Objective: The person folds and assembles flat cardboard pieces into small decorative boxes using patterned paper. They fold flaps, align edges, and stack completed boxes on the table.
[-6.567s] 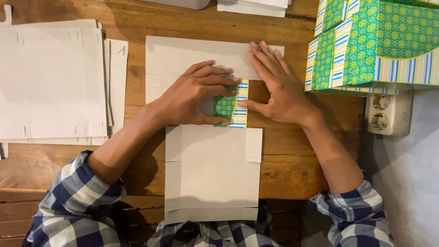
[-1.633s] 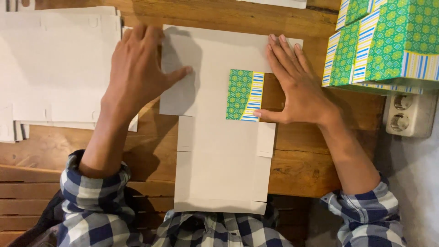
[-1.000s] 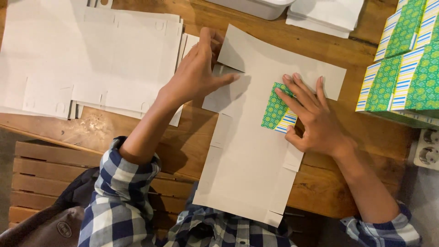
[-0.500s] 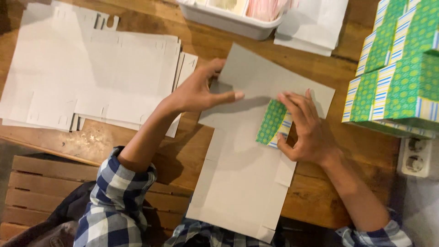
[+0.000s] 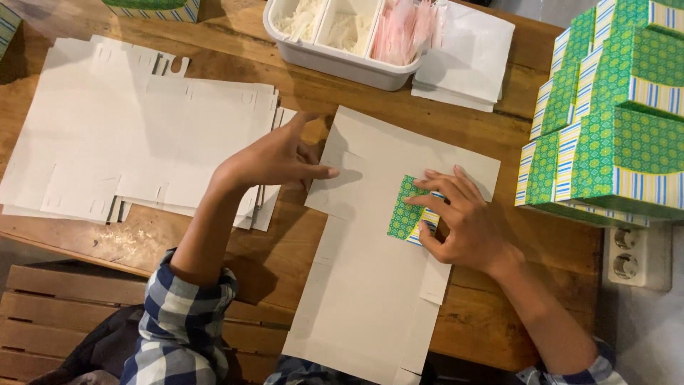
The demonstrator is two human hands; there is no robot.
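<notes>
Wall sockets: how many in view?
2, both in the white socket plate at the right edge of the wooden table, below the stacked green patterned boxes: one upper, one lower. More may lie beyond the frame.

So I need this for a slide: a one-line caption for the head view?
Right hand presses a folded green patterned flap onto a flat cardboard box blank; left hand hovers at its edge.

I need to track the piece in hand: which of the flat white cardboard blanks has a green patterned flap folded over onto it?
The single blank lying apart under both hands, with the green flap pressed by the right hand. The stack of blanks at left shows only white.
</notes>
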